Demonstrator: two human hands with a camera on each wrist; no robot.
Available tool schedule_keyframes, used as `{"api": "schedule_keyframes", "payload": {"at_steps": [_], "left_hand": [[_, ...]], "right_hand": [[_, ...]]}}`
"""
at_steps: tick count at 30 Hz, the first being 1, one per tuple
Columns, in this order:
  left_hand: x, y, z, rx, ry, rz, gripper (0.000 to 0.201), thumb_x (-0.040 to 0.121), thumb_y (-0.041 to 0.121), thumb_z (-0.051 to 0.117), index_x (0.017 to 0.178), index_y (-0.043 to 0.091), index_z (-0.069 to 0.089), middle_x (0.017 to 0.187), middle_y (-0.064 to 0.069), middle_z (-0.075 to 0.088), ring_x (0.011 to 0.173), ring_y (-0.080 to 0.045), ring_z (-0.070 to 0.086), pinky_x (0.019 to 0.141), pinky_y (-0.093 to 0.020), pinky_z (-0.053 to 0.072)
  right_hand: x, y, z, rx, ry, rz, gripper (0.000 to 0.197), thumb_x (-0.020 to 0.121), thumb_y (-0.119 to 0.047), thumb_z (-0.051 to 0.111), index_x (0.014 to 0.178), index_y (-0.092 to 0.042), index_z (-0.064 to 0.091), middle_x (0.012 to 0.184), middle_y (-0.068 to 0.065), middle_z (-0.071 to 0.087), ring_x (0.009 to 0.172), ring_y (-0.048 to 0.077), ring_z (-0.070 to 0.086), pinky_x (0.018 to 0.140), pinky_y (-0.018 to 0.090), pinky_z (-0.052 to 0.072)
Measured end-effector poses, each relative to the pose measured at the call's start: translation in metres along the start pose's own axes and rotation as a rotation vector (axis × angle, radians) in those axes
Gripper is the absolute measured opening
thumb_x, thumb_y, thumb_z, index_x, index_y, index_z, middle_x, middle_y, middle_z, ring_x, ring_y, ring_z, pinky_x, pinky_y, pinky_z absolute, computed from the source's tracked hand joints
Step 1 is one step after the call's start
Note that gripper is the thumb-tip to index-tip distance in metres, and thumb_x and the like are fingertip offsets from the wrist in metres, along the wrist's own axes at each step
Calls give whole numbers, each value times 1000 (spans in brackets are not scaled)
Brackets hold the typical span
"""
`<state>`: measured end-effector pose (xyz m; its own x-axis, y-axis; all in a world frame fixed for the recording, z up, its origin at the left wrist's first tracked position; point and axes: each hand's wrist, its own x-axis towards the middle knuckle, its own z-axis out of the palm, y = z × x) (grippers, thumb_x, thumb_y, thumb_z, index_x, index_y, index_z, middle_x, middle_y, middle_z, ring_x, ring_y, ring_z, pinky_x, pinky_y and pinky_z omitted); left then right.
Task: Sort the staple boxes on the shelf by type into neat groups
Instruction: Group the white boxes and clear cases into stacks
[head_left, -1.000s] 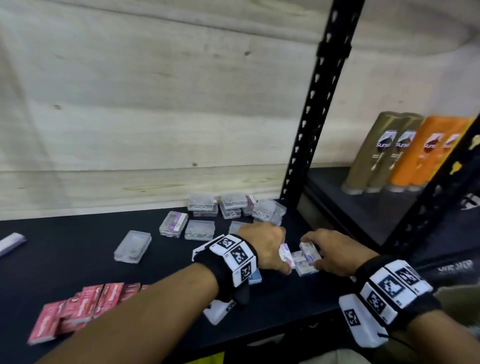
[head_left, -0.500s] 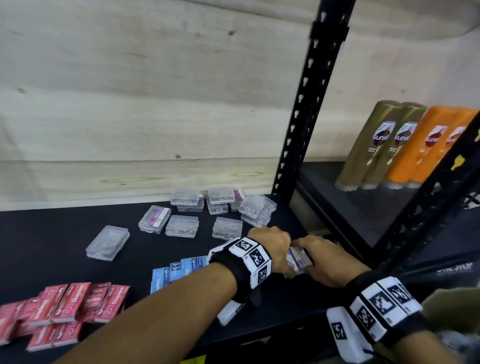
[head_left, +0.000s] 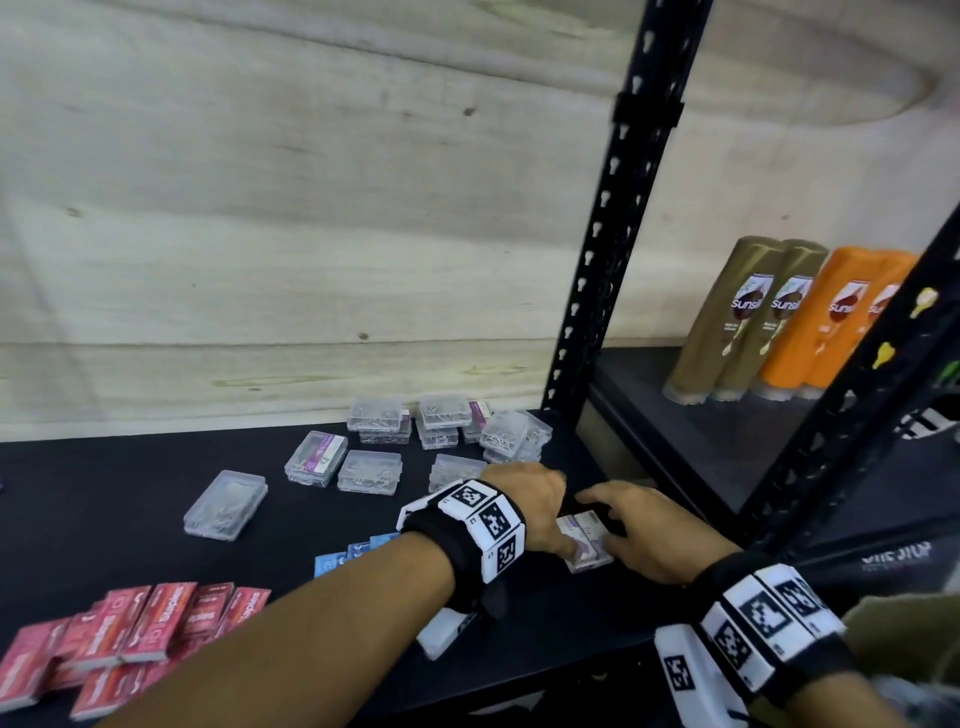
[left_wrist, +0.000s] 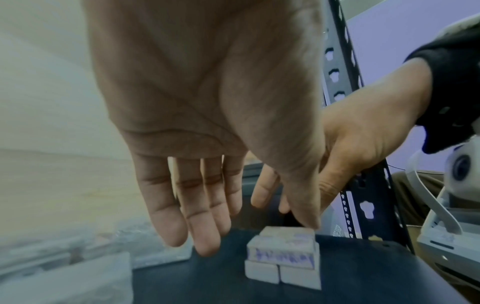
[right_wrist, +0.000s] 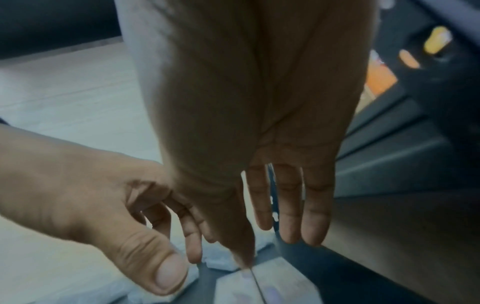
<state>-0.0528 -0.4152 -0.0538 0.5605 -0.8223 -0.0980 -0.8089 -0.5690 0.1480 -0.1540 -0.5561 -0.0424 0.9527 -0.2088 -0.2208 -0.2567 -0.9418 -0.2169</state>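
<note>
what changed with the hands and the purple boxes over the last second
The left hand and right hand, which each pinched a small purple-and-white box apart a second ago, have brought them together into the stack of purple-and-white boxes. Both hands have loosened, fingers straight, thumbs touching the top of the stack. The red boxes, blue boxes and clear cases lie as before.

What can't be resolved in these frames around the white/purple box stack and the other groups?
- White and purple box stack: head view, count and far side hidden by left hand and right hand; print blurred in left wrist view.
- Blue boxes: head view, mostly covered by the left forearm.
- Red boxes: group cut by the left and bottom edges.
- Right wrist view: thumb contact with the stack too blurred to judge.
</note>
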Motion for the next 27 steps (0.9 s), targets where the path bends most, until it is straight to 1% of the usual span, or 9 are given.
{"api": "schedule_keyframes", "payload": {"at_steps": [5,10,14,17,18,19,22,24,27], "left_hand": [[-25,-29,-21,36,32,-18,68,73,70,64,114,17,56,100,-2,62,87,-25,61,62,-32,42],[-63,-79,-34,22,65,-119,69,76,67,64,123,18,56,115,-3,64,100,-26,62,74,-33,44],[-105,-128,-43,-6,50,-249,64,78,65,64,121,18,58,114,-3,65,99,-26,63,78,-33,49],[-141,-168,-47,-19,70,-357,61,77,66,65,119,22,58,114,-1,64,101,-25,62,77,-32,47],[-155,-183,-48,-14,76,-396,60,76,66,65,117,22,59,112,-1,64,99,-25,62,75,-31,46],[-167,-194,-49,-8,79,-426,59,77,66,64,116,22,59,111,-1,64,98,-25,62,74,-31,46],[-202,-233,-50,-3,77,-529,55,78,63,64,113,21,63,110,-1,65,97,-25,63,77,-33,50],[-226,-259,-49,-7,83,-595,56,78,64,63,116,23,61,115,-1,64,101,-25,63,79,-33,48],[-260,-296,-47,-7,71,-685,61,77,68,61,121,26,57,120,2,61,107,-24,60,81,-34,44]], "right_hand": [[3,-30,-15,-7,55,-58,53,93,-27,64,143,-30,46,146,-8,46,131,13,48,107,31,42],[17,-87,-22,-66,69,-170,51,94,-30,64,142,-30,47,144,-6,50,129,13,49,105,26,40],[34,-146,-20,-97,46,-256,49,95,-31,62,141,-31,47,144,-7,50,129,13,49,106,25,38],[48,-192,-12,-150,17,-297,50,96,-38,59,143,-35,44,146,-9,48,133,13,46,118,40,25],[53,-210,-8,-160,8,-314,49,95,-40,59,142,-37,44,146,-9,48,133,13,46,119,44,23],[56,-223,-5,-144,0,-332,49,95,-40,59,142,-37,44,145,-9,49,132,14,47,118,43,26],[66,-269,6,-80,-14,-418,47,94,-41,60,139,-34,48,141,-6,54,125,13,53,106,30,39],[73,-299,15,-53,-42,-463,48,94,-43,61,139,-34,48,140,-6,54,123,12,54,99,26,43],[87,-340,27,-47,-96,-534,48,95,-42,59,141,-32,47,145,-6,50,129,11,50,104,26,41]]}}
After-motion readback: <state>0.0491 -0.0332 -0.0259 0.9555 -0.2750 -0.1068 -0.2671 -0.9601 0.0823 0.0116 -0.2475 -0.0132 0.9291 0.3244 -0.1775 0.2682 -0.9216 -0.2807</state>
